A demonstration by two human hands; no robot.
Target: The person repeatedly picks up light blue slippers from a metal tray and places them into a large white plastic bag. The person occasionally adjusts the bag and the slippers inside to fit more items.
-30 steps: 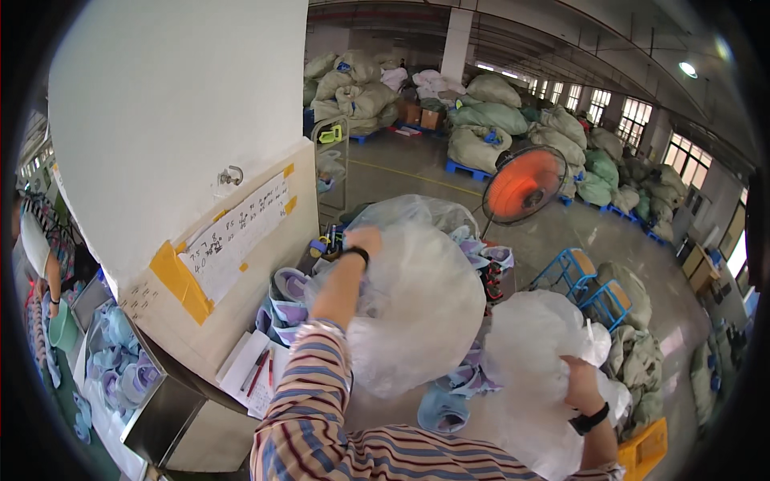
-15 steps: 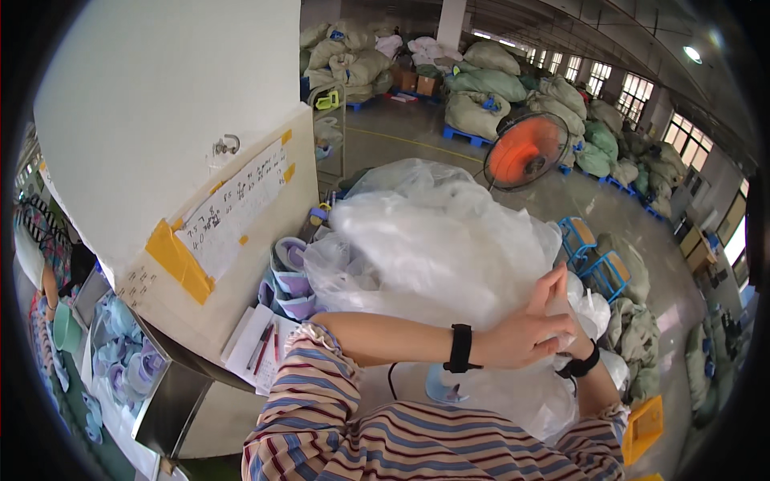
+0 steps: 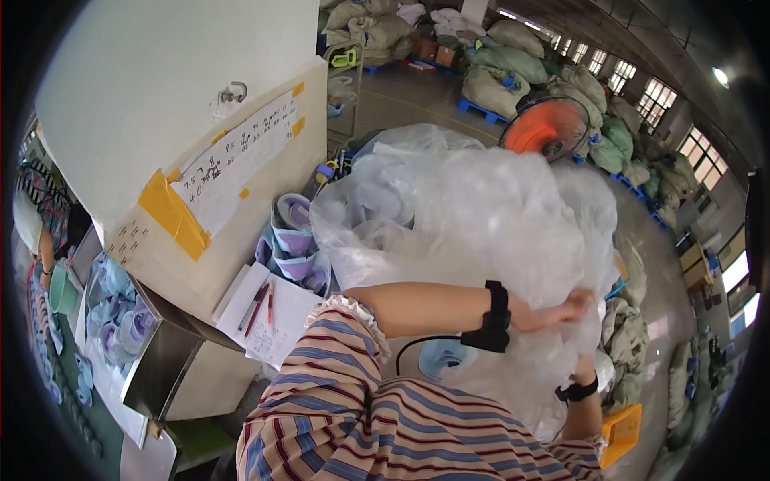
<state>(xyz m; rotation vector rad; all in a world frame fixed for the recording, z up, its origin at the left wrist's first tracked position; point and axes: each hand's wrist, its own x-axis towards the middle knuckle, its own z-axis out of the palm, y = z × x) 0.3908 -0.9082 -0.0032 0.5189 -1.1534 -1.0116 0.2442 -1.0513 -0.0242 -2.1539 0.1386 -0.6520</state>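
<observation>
Striped sleeve (image 3: 353, 417): nearest the camera, it covered the upper arm and ended in a frilled cuff at the elbow.
Left hand (image 3: 553, 311): reached across the body to the right with a black wristband on the forearm; its fingers were curled shut, pinching gathered film of the bag.
Right hand (image 3: 584, 370): just below the left one and mostly buried in plastic, only the wrist with a black band showed; whether its fingers were spread or closed could not be told.
Clear plastic bag (image 3: 473, 216): a large, puffed sack that rose up and away from both hands, its bulk lying to the upper left of the grip, its long axis running roughly from the hands toward the far upper left. The left hand lay higher on it and nearer its bulk.
Bag contents: pale lilac moulded pieces showed dimly through the film.
Paper sheets with pens (image 3: 269, 313): on the bench left of the bag.
Lilac pieces stacked (image 3: 290, 240): between the paper and the bag, touching the bag's side.
Cardboard panel (image 3: 233, 176): propped behind them, with yellow tape.
Orange fan (image 3: 549, 132): beyond the bag.
Stuffed sacks (image 3: 497, 76): farthest, on the floor.
</observation>
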